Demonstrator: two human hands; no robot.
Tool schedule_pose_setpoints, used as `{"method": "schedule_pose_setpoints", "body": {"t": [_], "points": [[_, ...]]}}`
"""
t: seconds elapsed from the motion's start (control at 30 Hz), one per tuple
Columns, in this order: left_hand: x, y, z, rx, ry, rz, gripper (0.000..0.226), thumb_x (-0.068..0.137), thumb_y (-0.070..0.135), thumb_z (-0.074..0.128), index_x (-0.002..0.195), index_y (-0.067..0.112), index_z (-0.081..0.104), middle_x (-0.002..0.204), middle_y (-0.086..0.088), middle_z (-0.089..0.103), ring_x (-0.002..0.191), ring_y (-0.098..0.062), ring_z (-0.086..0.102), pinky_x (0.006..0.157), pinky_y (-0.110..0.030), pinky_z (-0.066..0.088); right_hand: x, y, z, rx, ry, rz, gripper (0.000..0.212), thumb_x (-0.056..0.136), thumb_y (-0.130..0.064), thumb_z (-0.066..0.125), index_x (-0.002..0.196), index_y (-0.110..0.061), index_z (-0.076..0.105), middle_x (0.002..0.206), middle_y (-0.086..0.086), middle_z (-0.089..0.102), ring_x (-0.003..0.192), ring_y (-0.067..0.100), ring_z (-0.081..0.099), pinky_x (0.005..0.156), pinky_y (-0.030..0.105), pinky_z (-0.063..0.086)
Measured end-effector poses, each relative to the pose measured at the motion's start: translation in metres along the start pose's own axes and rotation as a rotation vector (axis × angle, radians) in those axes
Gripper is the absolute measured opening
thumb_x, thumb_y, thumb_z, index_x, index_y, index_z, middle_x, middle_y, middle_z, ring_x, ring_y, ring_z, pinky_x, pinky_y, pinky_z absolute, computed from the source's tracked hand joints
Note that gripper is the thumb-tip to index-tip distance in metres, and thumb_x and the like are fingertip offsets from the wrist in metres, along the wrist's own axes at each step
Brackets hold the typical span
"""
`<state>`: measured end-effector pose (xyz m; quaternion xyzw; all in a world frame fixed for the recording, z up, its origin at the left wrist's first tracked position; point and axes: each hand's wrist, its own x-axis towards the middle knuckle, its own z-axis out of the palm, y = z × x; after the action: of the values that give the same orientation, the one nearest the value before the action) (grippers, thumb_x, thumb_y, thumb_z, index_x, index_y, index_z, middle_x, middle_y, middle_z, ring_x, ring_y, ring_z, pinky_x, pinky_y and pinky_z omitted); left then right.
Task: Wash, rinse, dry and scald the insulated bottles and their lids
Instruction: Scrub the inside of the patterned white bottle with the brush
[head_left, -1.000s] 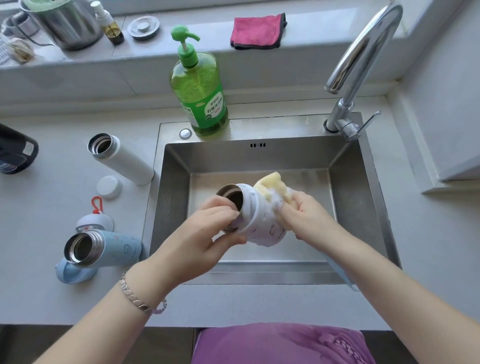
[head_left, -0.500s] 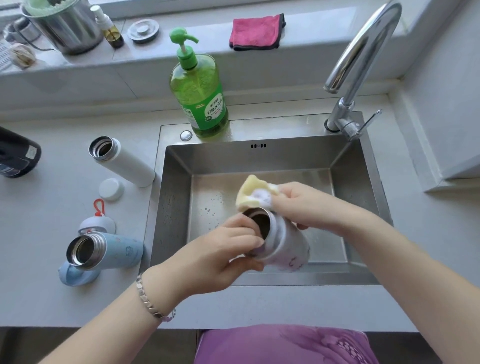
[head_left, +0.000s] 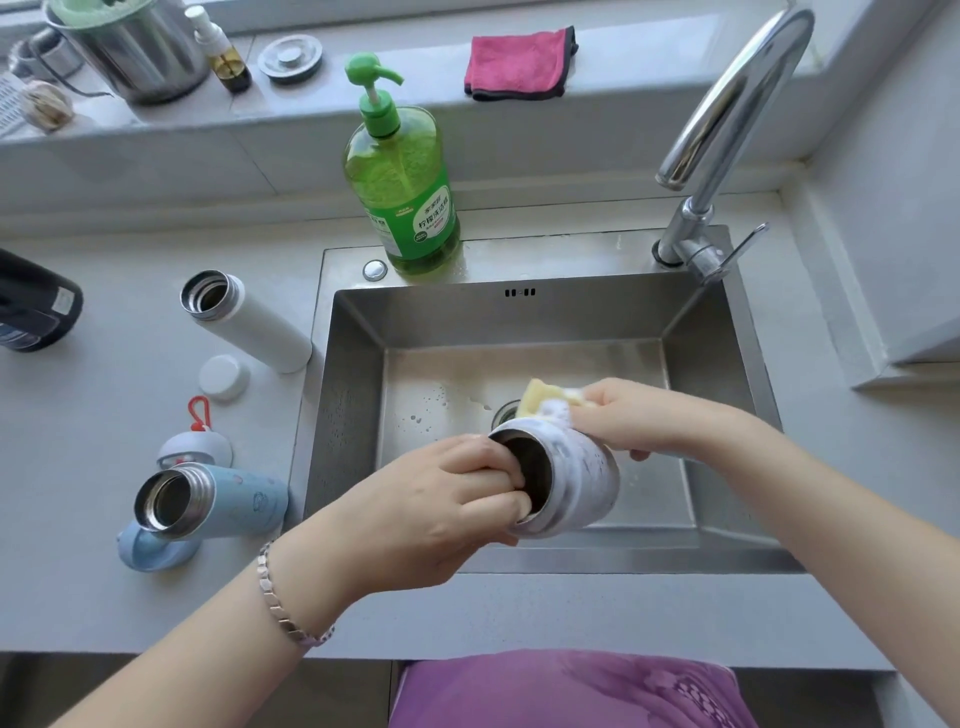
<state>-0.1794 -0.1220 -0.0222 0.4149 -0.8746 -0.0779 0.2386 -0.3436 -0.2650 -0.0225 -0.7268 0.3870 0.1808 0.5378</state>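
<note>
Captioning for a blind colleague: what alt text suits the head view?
Over a steel sink, the left hand grips a small white bottle by its open mouth while the right hand holds a soapy yellow sponge against it. A tall white bottle and a blue bottle, both open, sit on the counter.

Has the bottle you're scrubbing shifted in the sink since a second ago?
Yes. The bottle has come nearer the sink's front rim and a little rightward, judged against the overflow slots.

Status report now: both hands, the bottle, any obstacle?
Left hand grips bottle at its mouth, over sink. Right hand holds soapy sponge against it. Nothing in the way.
</note>
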Motion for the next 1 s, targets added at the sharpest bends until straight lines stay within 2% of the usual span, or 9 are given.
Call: {"method": "schedule_pose_setpoints", "body": {"t": [0.13,0.2,0.33,0.4,0.5,0.57,0.7,0.83,1.0], "points": [[-0.004,-0.001,0.008,-0.108,0.109,-0.099,0.008,0.094,0.018,0.050,0.087,0.017,0.045,0.079,0.006,0.051,0.090,-0.014,0.048,0.091,-0.033,0.043,0.001,0.001,0.003,0.203,0.090,-0.073,0.042,0.094,-0.029,0.045,0.053,-0.021,0.044,0.045,-0.013,0.032,0.044,0.008,0.027,0.042,0.018,0.022],[-0.008,-0.003,0.014,-0.183,0.225,-0.368,0.017,0.089,0.031,0.057,0.081,0.025,0.044,0.080,0.015,0.041,0.089,-0.002,0.047,0.108,-0.037,0.030,0.000,0.000,0.000,0.310,0.179,-0.131,0.039,0.094,-0.023,0.045,0.056,-0.023,0.052,0.045,-0.015,0.034,0.042,0.004,0.028,0.041,0.014,0.022],[0.005,0.006,0.017,-0.956,0.700,-1.071,0.011,0.079,0.032,0.067,0.087,0.024,0.068,0.089,-0.001,0.069,0.089,-0.015,0.064,0.090,-0.033,0.050,0.001,0.014,0.012,0.600,0.397,-0.026,0.028,0.096,-0.023,0.042,0.068,-0.021,0.046,0.043,-0.015,0.033,0.049,0.008,0.029,0.041,0.015,0.024],[0.016,0.002,0.022,-1.221,0.875,-1.266,0.022,0.084,0.025,0.060,0.101,0.013,0.067,0.098,-0.002,0.072,0.097,-0.013,0.064,0.086,-0.025,0.050,0.004,0.012,0.033,0.768,0.518,-0.056,0.031,0.098,-0.028,0.043,0.069,-0.018,0.048,0.046,-0.013,0.038,0.048,0.005,0.031,0.040,0.015,0.027],[0.028,-0.006,0.022,-1.538,0.993,-1.449,0.033,0.097,0.023,0.038,0.113,0.003,0.059,0.117,-0.012,0.063,0.110,-0.024,0.056,0.095,-0.031,0.043,0.001,0.003,0.066,0.659,0.755,-0.304,0.032,0.095,-0.037,0.041,0.073,-0.019,0.054,0.073,-0.003,0.043,0.062,0.001,0.043,0.058,0.014,0.037],[0.029,-0.005,0.019,-1.696,1.036,-1.538,0.033,0.098,0.023,0.036,0.110,0.002,0.059,0.117,-0.017,0.061,0.106,-0.028,0.056,0.093,-0.034,0.044,0.000,0.002,0.066,0.607,0.810,-0.363,0.025,0.094,-0.038,0.042,0.072,-0.030,0.054,0.083,-0.003,0.042,0.072,-0.005,0.046,0.065,0.005,0.037],[0.026,-0.002,0.017,-1.689,1.006,-1.603,0.035,0.098,0.021,0.039,0.118,-0.002,0.056,0.121,-0.020,0.060,0.114,-0.031,0.054,0.093,-0.035,0.045,0.005,0.008,0.042,0.641,0.705,-0.227,0.028,0.097,-0.016,0.044,0.071,-0.023,0.052,0.068,-0.004,0.041,0.053,0.001,0.041,0.051,0.013,0.035],[0.028,-0.001,0.019,-1.618,1.025,-1.606,0.034,0.097,0.019,0.041,0.116,-0.005,0.056,0.113,-0.016,0.064,0.110,-0.028,0.056,0.094,-0.036,0.045,-0.003,0.004,0.050,0.556,0.726,-0.294,0.026,0.097,-0.020,0.044,0.075,-0.031,0.053,0.088,-0.003,0.040,0.076,-0.004,0.046,0.061,0.001,0.036],[0.028,0.005,0.021,-1.481,0.935,-1.594,0.029,0.097,0.019,0.042,0.104,0.001,0.063,0.114,-0.015,0.065,0.101,-0.024,0.060,0.105,-0.039,0.038,0.003,0.011,0.046,0.560,0.677,-0.129,0.029,0.092,-0.017,0.041,0.063,-0.022,0.044,0.077,0.002,0.039,0.062,0.009,0.038,0.054,0.018,0.030]]}}
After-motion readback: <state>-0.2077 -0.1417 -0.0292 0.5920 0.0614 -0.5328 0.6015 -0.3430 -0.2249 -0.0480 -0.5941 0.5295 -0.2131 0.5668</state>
